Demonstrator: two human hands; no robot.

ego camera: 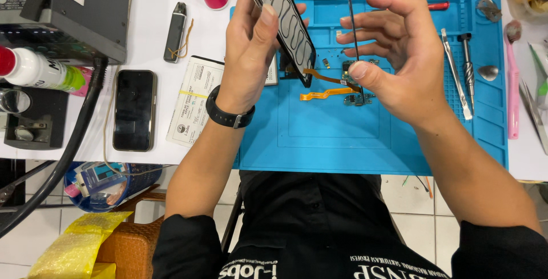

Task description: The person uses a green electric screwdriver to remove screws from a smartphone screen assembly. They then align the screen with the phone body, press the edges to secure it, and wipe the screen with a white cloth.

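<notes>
My left hand [251, 45] holds a black phone screen panel [279, 19] tilted up on edge above the blue repair mat [319, 142]. An orange flex cable [322, 77] hangs from the panel's lower end toward a small circuit board [357, 97] on the mat. My right hand [399, 51] pinches thin metal tweezers [352, 22] upright, their tip down at the circuit board. A second orange flex strip [325, 93] lies flat on the mat beside the board. A black watch band [228, 113] sits on my left wrist.
A black phone [135, 109] lies face up on the white table left of the mat, next to a paper label [194, 99]. Screwdrivers and metal tools [465, 68] rest along the mat's right side. A white bottle [34, 69] and a grey machine [68, 11] stand at far left.
</notes>
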